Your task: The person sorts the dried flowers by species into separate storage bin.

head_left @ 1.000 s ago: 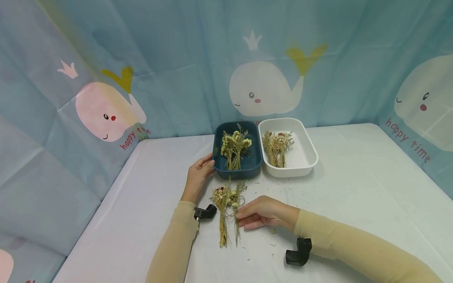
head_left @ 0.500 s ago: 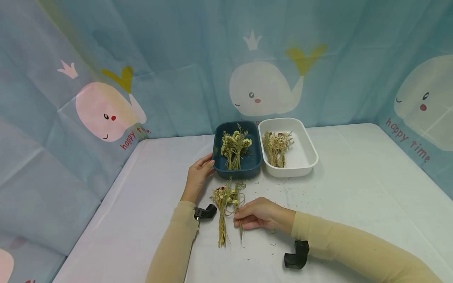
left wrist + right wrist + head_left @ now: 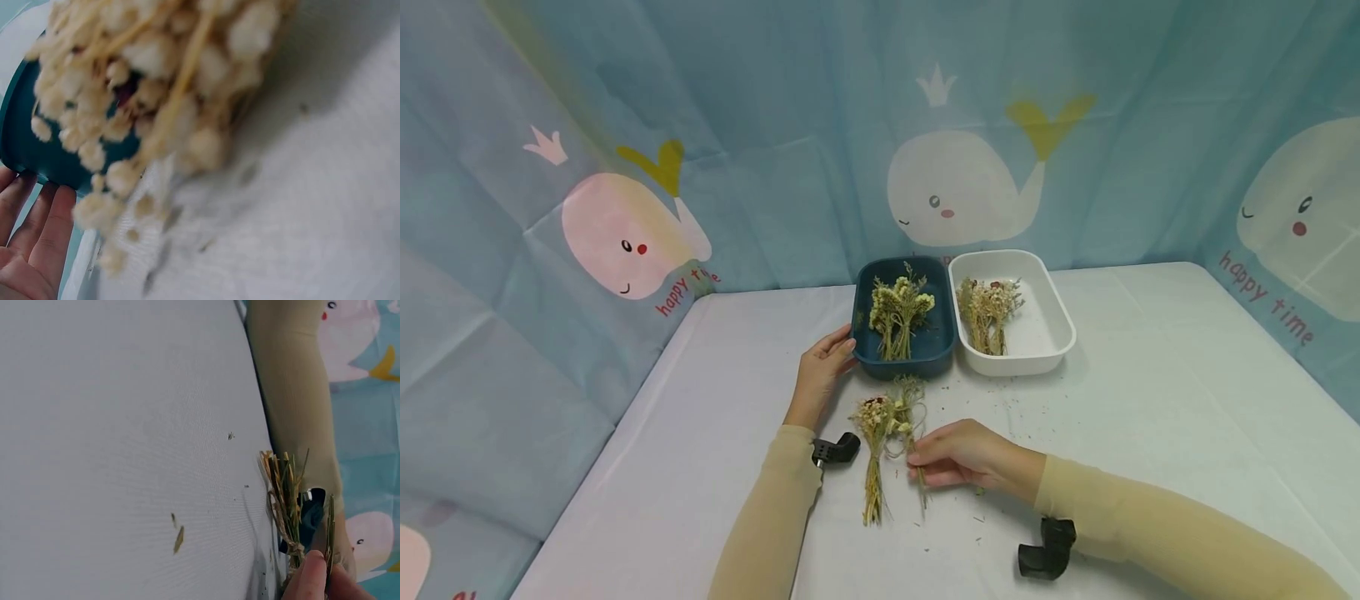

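My left hand (image 3: 816,375) touches the left wall of the dark blue tray (image 3: 942,367); its fingers (image 3: 50,240) lie straight along the tray's edge in the left wrist view. My right hand (image 3: 970,454) pinches the stems of a thin bunch of dried flowers (image 3: 902,425), pale yellow and green with a loop of twine. Just left of it on the white tablecloth is another dried bunch (image 3: 872,467), with cream and dark red heads and tied stems. Its heads (image 3: 156,56) blur large in the left wrist view. In the right wrist view, cut stem ends (image 3: 287,487) stand near my fingertips.
Yellow-green dried bunches (image 3: 895,312) lie inside the dark blue tray. Against its right side stands a white tray (image 3: 1045,333) with cream dried bunches (image 3: 988,308). Plant crumbs (image 3: 979,492) are scattered over the cloth. A blue curtain (image 3: 820,167) with whale prints hangs behind.
My right hand shifted slightly left, then back to the right with the thin dried bunch, whose stems now tilt and stand further from the other bunch. My left hand has stayed at the tray.
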The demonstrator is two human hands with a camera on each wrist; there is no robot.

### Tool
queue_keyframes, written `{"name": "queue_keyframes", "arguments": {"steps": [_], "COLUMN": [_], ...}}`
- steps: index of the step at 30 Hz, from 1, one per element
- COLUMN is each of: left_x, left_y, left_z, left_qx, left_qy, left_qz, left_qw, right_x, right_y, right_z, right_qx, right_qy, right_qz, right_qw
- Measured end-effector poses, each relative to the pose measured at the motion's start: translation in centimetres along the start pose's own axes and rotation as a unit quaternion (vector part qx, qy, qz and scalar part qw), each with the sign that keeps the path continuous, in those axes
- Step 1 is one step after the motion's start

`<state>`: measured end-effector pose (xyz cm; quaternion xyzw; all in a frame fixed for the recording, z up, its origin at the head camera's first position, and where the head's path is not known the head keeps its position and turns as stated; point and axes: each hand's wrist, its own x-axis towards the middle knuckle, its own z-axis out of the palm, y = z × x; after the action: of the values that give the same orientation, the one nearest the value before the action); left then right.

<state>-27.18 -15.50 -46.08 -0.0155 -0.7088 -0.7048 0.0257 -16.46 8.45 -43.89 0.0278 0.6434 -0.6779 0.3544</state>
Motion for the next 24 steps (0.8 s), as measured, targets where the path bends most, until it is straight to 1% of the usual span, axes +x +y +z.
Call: {"name": "queue_keyframes", "arguments": {"steps": [8, 18, 24], "left_x": [0.3, 0.2, 0.1], "left_y": [0.0, 0.1, 0.1], "left_z": [0.1, 0.1, 0.1], "left_qx": [-0.006, -0.009, -0.012], "left_qy": [0.001, 0.006, 0.008], "left_qz": [0.003, -0.002, -0.010], "left_qw": [1.0000, 0.9999, 0.9999], "right_x": [-1.3, -1.9, -2.6], "right_y": [-0.3, 0.3, 0.2], "right_z": [-0.8, -2.3, -2.7], "right_qx": [-0.007, -0.027, -0.043], "right_qy": [0.007, 0.019, 0.021], "right_qz": [-0.005, 0.002, -0.015], "right_qw": [1.000, 0.999, 0.999]}}
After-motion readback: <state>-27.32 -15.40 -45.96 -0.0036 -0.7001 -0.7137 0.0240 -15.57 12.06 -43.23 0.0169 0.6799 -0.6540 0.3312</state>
